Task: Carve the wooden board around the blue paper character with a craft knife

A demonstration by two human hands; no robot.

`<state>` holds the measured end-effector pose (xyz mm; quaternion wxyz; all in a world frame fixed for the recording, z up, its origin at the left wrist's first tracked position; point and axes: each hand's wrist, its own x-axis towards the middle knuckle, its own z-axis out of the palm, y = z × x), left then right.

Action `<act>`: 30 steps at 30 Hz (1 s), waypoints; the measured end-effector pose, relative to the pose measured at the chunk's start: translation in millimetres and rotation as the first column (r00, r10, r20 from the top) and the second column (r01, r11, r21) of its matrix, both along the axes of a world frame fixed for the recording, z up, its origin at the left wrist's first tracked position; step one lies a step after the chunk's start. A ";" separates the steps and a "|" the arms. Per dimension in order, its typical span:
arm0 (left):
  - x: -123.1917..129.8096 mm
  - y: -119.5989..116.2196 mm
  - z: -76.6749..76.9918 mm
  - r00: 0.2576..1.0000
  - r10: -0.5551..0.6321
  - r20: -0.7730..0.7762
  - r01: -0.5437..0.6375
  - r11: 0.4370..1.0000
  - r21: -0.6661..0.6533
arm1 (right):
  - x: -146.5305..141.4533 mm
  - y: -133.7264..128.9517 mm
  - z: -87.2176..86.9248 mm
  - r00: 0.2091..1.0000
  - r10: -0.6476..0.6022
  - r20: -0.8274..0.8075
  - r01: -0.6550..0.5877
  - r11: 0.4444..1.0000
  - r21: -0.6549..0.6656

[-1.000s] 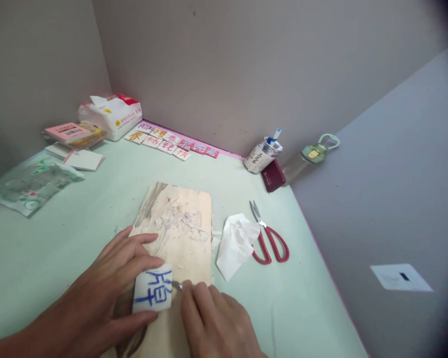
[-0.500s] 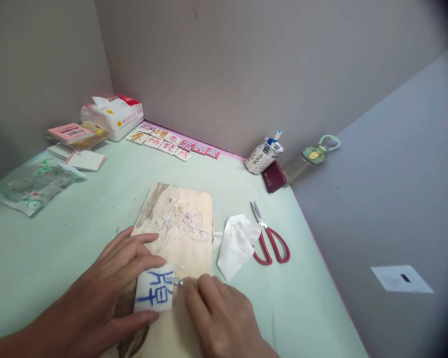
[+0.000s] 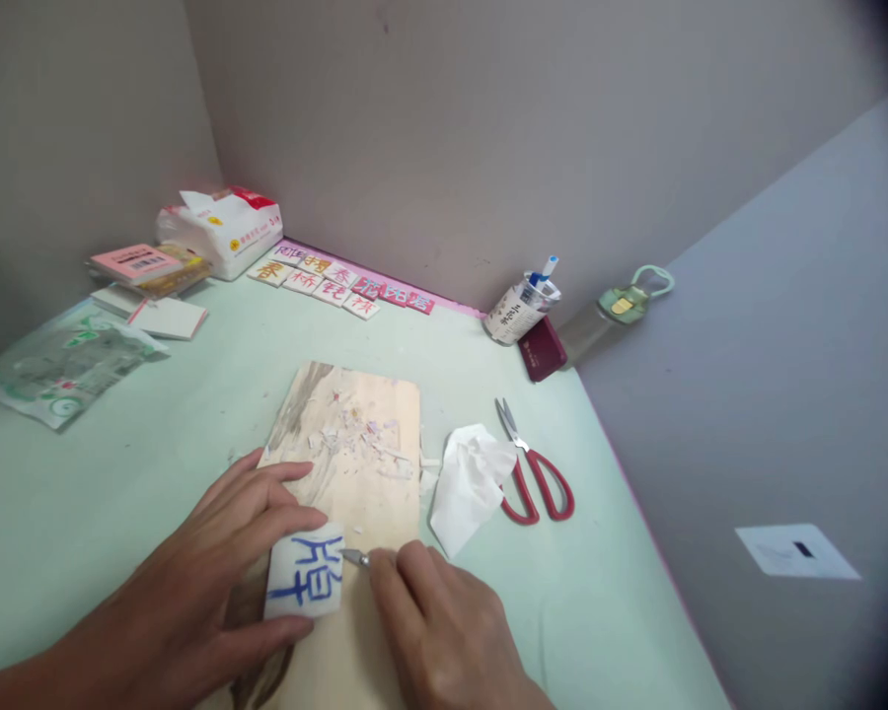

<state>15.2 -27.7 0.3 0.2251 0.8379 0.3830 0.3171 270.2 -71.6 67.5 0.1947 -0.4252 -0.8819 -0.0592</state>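
Note:
My left hand (image 3: pixel 229 557) grips a white square block (image 3: pixel 285 572), likely eraser-like, between thumb and forefinger. A blue Chinese character is drawn on its top face. The block rests on a wooden board (image 3: pixel 385 399). In my closed right hand (image 3: pixel 444 621) is a craft knife (image 3: pixel 356 558), its handle mostly hidden by the fingers. The pointed metal blade faces left, with its tip at the block's right edge near the blue strokes; whether it touches cannot be made out.
Pale shavings (image 3: pixel 362 434) litter the board's far half. To the right lie a crumpled tissue (image 3: pixel 468 483) and red-handled scissors (image 3: pixel 537 473). Behind stand small character tiles (image 3: pixel 333 291), a pen cup (image 3: pixel 518 314), a bottle (image 3: pixel 599 320) and a tissue pack (image 3: pixel 229 232). A plastic bag (image 3: pixel 66 370) lies left.
My right hand has shifted slightly right, drawing the knife tip back from the blue strokes to the block's edge. My left hand keeps its hold on the block.

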 end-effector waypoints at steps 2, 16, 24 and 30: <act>0.1 -0.1 -0.1 1.000 0.007 -0.004 -0.007 1.000 0.007 | 0.8 0.2 -3.8 1.000 -0.016 -0.005 0.016 0.999 0.038; -2.0 -1.1 -2.0 1.000 0.018 -0.013 -0.018 1.000 -0.001 | 11.0 2.8 -3.0 0.994 -0.060 -0.091 0.052 0.995 -0.089; -5.9 -1.2 -7.7 1.000 0.004 -0.027 -0.004 1.000 -0.012 | 13.1 8.4 -14.0 0.988 -0.101 -0.117 0.103 0.995 0.012; -9.1 5.2 -7.8 0.997 -0.077 -0.028 0.077 0.997 0.026 | 19.1 19.7 -1.7 0.999 -0.015 -0.047 0.014 1.000 -0.026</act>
